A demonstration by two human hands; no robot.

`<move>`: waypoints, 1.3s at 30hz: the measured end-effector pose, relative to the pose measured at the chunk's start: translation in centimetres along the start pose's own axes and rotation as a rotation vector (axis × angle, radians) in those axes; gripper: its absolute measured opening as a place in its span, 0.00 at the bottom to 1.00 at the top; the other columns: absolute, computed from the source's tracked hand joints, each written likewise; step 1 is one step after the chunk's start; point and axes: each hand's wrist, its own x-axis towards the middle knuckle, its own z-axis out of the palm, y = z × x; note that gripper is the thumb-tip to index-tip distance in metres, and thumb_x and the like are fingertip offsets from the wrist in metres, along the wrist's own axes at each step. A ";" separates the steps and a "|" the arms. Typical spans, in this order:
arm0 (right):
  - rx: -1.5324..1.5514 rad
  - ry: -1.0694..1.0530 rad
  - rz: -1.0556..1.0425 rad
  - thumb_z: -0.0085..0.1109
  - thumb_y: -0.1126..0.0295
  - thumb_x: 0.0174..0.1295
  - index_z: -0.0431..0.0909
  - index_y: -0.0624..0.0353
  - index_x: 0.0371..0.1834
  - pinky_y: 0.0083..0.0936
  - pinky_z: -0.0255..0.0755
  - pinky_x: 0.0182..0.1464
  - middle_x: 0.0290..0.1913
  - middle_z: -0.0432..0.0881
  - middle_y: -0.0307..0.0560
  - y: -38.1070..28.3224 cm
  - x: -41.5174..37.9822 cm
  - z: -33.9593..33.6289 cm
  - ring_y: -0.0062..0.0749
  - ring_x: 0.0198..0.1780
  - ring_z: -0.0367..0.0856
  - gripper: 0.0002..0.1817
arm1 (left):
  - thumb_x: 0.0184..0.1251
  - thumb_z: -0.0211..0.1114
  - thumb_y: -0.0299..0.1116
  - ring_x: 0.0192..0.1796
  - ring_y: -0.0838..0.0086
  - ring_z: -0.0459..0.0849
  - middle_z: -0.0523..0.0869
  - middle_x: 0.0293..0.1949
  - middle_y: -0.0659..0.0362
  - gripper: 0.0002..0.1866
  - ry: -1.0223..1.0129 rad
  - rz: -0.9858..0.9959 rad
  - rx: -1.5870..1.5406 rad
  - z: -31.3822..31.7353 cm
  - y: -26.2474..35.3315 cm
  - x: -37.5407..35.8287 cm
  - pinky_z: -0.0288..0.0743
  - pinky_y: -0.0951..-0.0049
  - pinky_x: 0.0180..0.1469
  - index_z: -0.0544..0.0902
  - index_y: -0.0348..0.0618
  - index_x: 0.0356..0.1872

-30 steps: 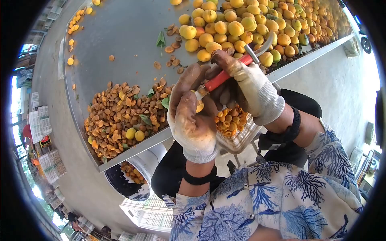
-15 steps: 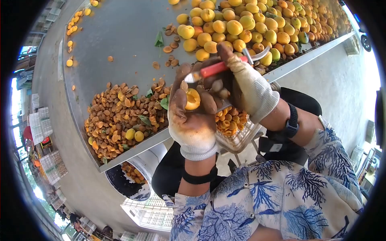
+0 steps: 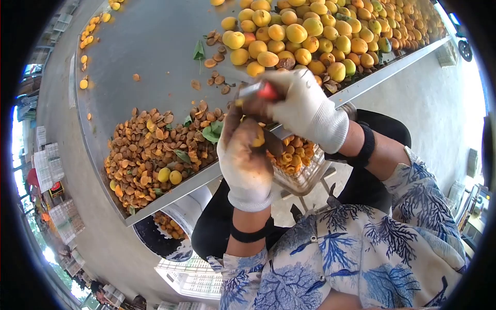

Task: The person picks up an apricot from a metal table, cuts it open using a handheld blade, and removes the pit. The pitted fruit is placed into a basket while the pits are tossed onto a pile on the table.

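The left hand [image 3: 247, 160] is curled tight around an apricot [image 3: 258, 138], only a sliver of which shows between the gloved fingers. At one o'clock from it, touching, the right hand [image 3: 302, 107] is clenched on a red-handled knife [image 3: 262, 91]. Below both sits a basket [image 3: 305, 175] of halves; pits [image 3: 155, 150] lie at nine o'clock on the table [image 3: 155, 46].

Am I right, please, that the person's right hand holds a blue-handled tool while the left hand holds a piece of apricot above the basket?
Not quite: in the head view the tool in the right hand has a red handle, not blue. The rest stands: the left hand holds a piece of apricot above the basket.
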 end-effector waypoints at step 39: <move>0.573 -0.297 0.341 0.72 0.70 0.57 0.82 0.66 0.51 0.18 0.77 0.37 0.36 0.86 0.40 -1.4 1.1 -2.3 0.18 0.33 0.81 0.20 | 0.66 0.62 0.16 0.54 0.74 0.84 0.84 0.55 0.51 0.27 0.313 -0.513 -0.840 -0.8 2.4 1.1 0.78 0.74 0.60 0.71 0.31 0.68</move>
